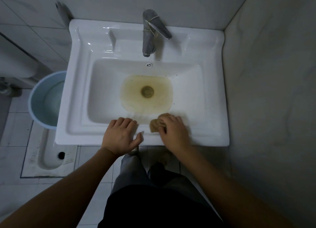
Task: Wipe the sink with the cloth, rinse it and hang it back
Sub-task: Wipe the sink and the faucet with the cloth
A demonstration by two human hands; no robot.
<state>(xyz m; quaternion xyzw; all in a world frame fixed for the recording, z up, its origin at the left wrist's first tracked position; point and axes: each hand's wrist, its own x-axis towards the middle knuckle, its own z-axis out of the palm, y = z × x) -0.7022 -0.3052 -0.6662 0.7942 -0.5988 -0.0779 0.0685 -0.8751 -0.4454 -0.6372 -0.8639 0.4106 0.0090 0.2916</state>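
A white rectangular sink (80,98) fills the middle of the head view, with a yellow-brown stain around its drain (147,91). My right hand (172,131) grips a bunched tan cloth (156,123) against the sink's near inner wall, right of centre. My left hand (120,135) lies flat on the sink's front rim, fingers over the inner edge and thumb spread out. A metal faucet (148,39) with a lever handle stands at the back of the sink.
A light blue bucket (46,99) stands on the floor left of the sink. A squat toilet (49,152) is set into the tiled floor at the lower left. A tiled wall (273,91) runs close along the sink's right side.
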